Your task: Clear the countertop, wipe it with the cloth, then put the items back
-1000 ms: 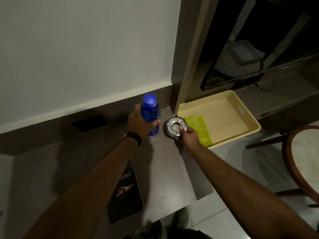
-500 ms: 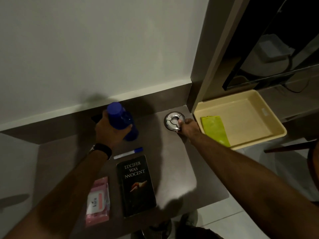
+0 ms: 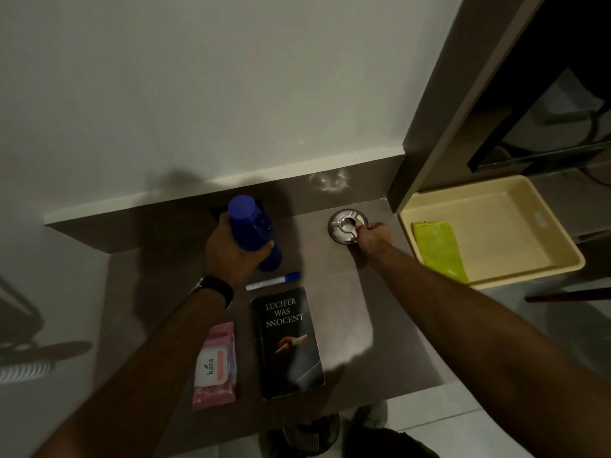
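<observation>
Setting items back on the worktop (image 3: 334,292)

Left hand (image 3: 231,252) grips the blue bottle (image 3: 254,229) at 11 o'clock; right hand (image 3: 373,236) pinches the steel ashtray (image 3: 344,224) at 1. Seat both flat before releasing.

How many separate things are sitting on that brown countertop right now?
5: a blue bottle in the left hand at the back, a metal ashtray under the right hand, a marker, a book, and a wipes pack at front left. None looks hidden.
</observation>
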{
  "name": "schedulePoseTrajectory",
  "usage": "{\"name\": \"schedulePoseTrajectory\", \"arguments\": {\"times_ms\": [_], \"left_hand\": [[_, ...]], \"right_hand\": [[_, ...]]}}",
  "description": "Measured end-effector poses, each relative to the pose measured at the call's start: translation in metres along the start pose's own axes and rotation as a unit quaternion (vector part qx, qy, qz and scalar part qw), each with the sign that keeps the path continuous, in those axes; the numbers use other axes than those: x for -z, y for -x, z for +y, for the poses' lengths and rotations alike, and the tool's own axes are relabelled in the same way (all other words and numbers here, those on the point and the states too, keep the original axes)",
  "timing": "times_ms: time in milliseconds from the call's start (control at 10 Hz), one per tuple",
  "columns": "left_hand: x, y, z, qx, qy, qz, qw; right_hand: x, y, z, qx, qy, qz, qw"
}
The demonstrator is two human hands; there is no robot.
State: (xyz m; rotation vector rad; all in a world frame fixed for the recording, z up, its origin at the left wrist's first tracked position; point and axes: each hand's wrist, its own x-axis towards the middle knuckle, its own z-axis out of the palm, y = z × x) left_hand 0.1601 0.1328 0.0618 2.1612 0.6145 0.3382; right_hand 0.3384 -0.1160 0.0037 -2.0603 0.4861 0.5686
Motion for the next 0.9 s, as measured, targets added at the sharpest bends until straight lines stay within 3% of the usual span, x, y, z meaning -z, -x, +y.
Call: {"name": "schedulePoseTrajectory", "arguments": {"times_ms": [400,600,800,900], "left_hand": [[-0.004,0.007,-0.004,0.03,0.025,0.009,0.999],[-0.001,0.01,0.003,0.061,0.042,-0.007,0.997],[0.02,0.039,0.022,0.014,0.026,-0.011,0.999],[0.028,0.073,0.038,0.038,0.023,0.016,0.999]], "right_hand": [[0.002,0.01,-0.001,0.019,0.082,-0.004,0.996],[0.01,0.026,0.0,0.035,0.067,-0.029,0.997],[0.028,0.096,0.049,0.124,0.074,0.0,0.99],[0.04,0.139,0.086,0.19,0.094,0.03,0.977]]}}
